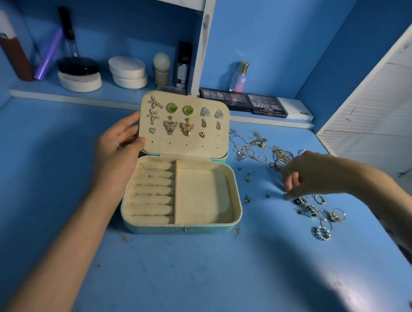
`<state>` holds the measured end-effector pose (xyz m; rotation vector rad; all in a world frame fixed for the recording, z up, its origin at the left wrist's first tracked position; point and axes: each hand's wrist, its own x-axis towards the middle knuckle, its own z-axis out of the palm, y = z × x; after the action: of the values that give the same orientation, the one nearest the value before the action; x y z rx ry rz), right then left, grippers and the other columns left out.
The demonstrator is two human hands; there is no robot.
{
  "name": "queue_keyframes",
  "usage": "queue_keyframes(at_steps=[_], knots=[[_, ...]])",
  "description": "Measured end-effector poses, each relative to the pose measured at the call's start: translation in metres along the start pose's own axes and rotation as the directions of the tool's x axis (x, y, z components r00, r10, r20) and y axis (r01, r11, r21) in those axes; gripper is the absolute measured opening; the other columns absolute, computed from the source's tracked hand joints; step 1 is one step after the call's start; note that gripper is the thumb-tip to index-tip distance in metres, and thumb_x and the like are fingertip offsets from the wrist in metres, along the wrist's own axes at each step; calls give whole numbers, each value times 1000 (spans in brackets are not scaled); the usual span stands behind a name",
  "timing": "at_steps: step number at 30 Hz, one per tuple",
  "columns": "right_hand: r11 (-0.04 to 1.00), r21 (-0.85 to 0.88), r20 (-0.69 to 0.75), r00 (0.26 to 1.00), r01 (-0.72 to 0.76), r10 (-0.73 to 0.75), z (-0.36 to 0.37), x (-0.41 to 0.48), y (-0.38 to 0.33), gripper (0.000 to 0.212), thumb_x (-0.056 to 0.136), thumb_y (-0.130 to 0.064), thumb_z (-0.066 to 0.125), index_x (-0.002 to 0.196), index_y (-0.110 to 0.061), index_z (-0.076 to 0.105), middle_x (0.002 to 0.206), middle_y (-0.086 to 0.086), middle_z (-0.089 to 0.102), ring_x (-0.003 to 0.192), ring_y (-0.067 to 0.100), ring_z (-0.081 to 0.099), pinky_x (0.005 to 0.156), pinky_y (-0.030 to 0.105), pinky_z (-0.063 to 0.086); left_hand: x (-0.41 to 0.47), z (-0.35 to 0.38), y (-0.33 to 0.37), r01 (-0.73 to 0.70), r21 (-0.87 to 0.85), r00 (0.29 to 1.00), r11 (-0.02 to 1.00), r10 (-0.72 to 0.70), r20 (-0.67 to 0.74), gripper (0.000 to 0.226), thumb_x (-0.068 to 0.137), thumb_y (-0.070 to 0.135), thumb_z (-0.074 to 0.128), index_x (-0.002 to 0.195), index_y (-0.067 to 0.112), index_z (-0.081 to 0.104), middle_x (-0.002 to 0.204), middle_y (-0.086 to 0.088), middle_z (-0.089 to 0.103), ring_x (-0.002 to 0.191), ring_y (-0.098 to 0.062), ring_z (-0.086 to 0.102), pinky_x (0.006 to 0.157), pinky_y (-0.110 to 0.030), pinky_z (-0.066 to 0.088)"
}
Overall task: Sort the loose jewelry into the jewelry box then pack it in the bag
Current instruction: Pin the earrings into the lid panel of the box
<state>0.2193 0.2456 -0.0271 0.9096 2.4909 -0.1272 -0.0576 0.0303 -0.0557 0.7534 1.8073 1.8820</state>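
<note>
A light blue jewelry box [238,209] lies open in the middle of the blue desk. Its cream lid [184,145] stands upright with several earrings [171,108] pinned in rows. The ring rolls and the right compartment are bare. My left hand [118,143] holds the lid's left edge, thumb on the inner face. My right hand [314,173] reaches down among the loose pieces to the right of the box, its fingertips at a small item on the desk next to several rings [323,216]. A tangle of gold and silver chains [256,146] lies behind. No bag is in view.
A low shelf behind the box carries powder jars [128,72], tubes and a bottle. Makeup palettes [266,105] and a perfume bottle [240,77] sit at the back right. Small earring studs [246,199] are scattered between box and rings. A white slatted panel [377,110] bounds the right side.
</note>
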Motion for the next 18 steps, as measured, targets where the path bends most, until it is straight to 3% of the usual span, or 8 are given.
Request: queue_keyframes(at_steps=[4, 9, 18], knots=[[1000, -4, -27, 1000, 15, -15, -2, -1, -6, 16, 85, -22, 61, 81, -38, 60, 84, -11, 62, 80, 14, 60, 73, 26, 49, -1, 0, 1, 7, 2, 1000, 1000, -7, 6, 48, 90, -10, 50, 128, 18, 57, 99, 11, 66, 87, 5, 64, 72, -9, 50], [991, -14, -145, 980, 136, -137, -1, -5, -20, 18, 83, -21, 62, 97, -30, 68, 86, -11, 61, 78, 11, 54, 75, 28, 47, -1, 0, 1, 2, 2, 1000, 1000, -2, 6, 49, 89, -11, 50, 127, 19, 57, 96, 15, 65, 82, 10, 64, 69, -8, 49], [993, 47, -18, 994, 111, -111, -8, -29, -21, 15, 79, -39, 68, 94, -35, 66, 84, -16, 61, 80, 6, 59, 73, 21, 48, 0, 1, 0, 16, -2, 1000, 1000, -16, 3, 50, 89, -10, 51, 130, 18, 56, 104, 6, 66, 87, 6, 64, 70, -9, 50]])
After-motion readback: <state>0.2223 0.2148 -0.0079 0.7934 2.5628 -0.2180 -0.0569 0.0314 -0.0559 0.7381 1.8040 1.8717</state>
